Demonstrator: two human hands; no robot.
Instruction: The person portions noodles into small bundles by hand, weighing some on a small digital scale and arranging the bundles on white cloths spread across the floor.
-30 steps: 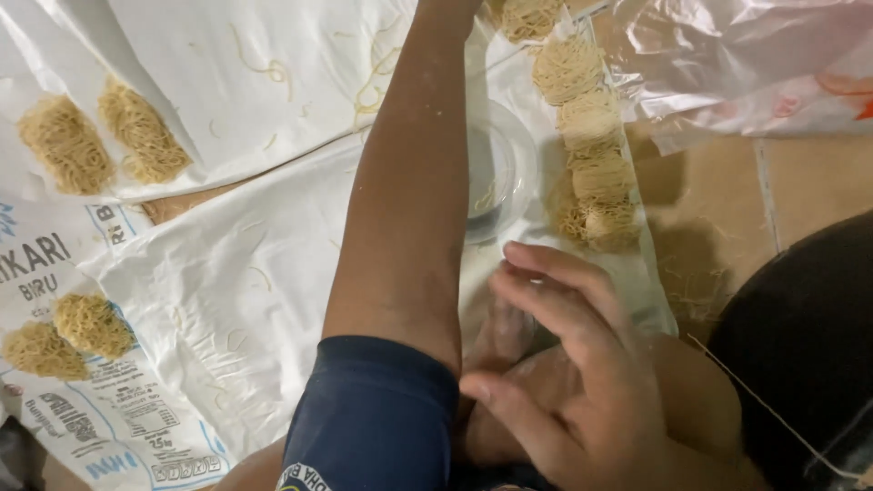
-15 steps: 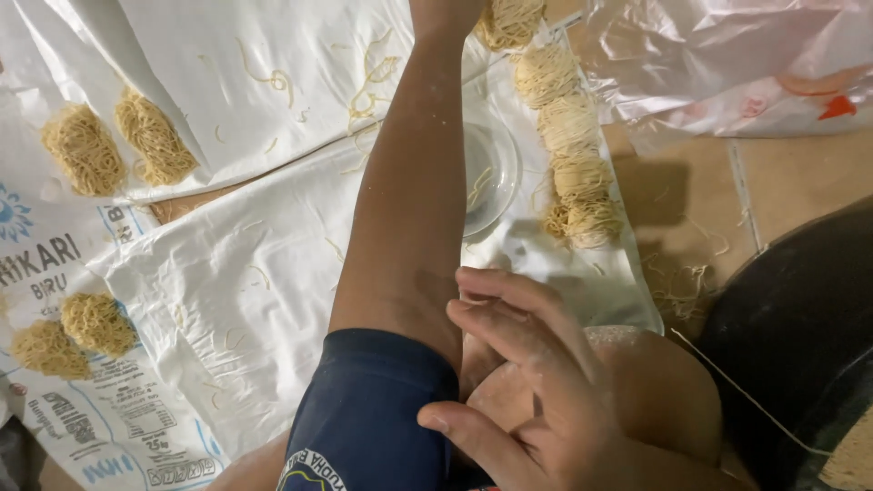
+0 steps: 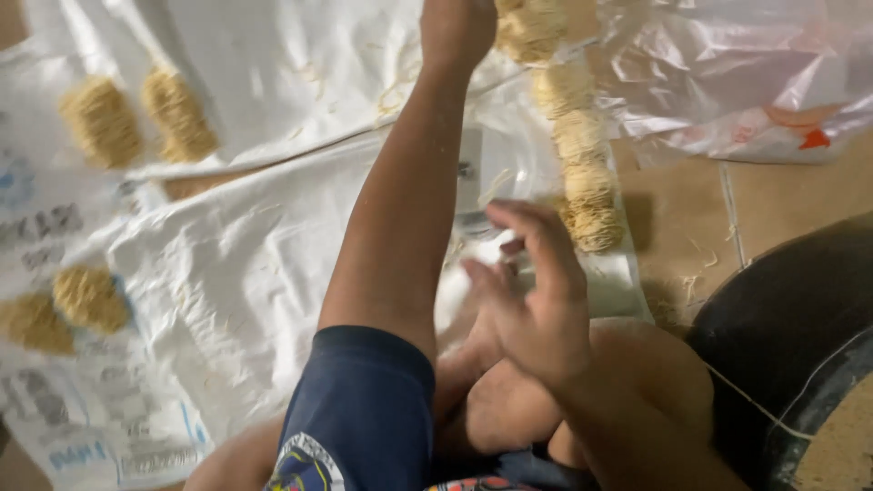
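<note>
Right hand now raised, fingers spread.

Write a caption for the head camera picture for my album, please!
Left hand reaches to a row of noodle nests on white sacks; right hand hovers open.

free: white sacking centre | blocked: noodle nest row right

Your noodle nests are pale yellow, tangled bundles lying in a line on the white sack sheet. The farthest nest sits beside your left hand.
</note>
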